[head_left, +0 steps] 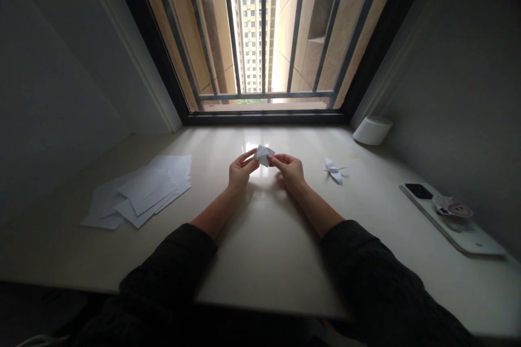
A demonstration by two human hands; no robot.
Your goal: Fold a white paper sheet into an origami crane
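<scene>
While the left hand (243, 169) and right hand (290, 169) pinch a small folded white paper (264, 155) between their fingertips, both grips are firmly closed on it, held up over the pale tabletop (260, 260). From the hands, a paper crane (334, 171) lies at three o'clock and loose white sheets (138, 192) at nine o'clock.

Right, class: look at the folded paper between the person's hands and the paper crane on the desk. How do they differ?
The folded paper is a compact diamond; the paper crane has spread wings. The folded paper is held up by the left hand and right hand; the crane rests untouched on the desk. Both are white paper.
</scene>
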